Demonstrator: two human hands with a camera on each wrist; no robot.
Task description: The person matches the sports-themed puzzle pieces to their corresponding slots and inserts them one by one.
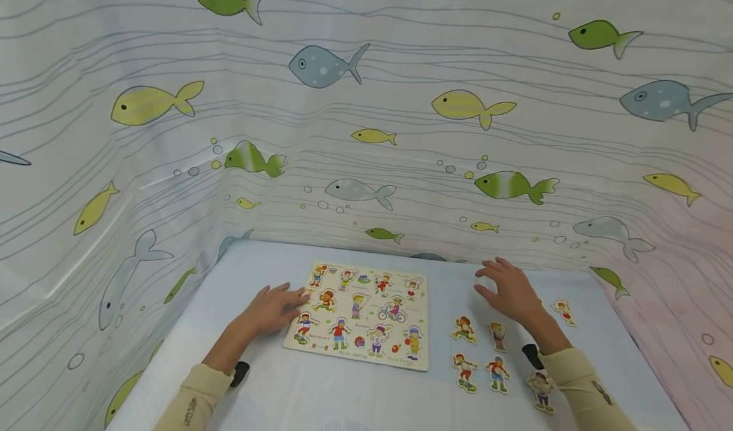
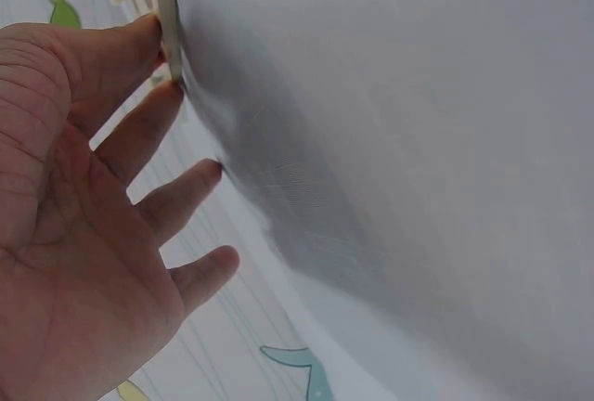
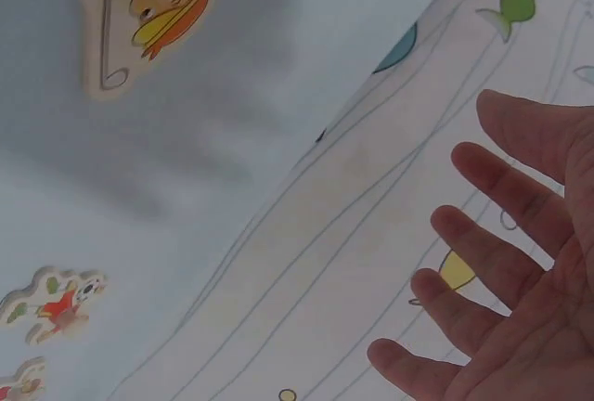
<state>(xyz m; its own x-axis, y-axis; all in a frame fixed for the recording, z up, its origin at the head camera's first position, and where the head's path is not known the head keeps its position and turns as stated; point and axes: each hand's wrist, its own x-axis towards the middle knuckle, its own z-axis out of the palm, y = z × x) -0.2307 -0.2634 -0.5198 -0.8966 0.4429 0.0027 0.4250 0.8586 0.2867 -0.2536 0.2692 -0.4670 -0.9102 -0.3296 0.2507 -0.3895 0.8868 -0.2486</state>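
A flat wooden picture board (image 1: 366, 313) with printed sports figures lies near the middle of the table. My left hand (image 1: 277, 309) is at its left edge. In the left wrist view, the thumb and index fingertips of the left hand (image 2: 102, 225) touch the board's edge (image 2: 167, 11), while the other fingers are spread. My right hand (image 1: 509, 293) is raised over the table to the right of the board, fingers loosely extended. Nothing is held by the right hand (image 3: 520, 271). Below it lie a runner piece (image 1: 464, 329) and a piece with a club (image 3: 139, 25).
More figure pieces lie at the right: a skateboarder (image 1: 464, 372), a blue-helmeted figure (image 1: 497, 374), a purple-capped figure (image 1: 541, 391) and a small figure (image 1: 565, 312). The right forearm partly hides this area. A fish-print sheet (image 1: 401, 163) rises behind the pale table (image 1: 240, 291).
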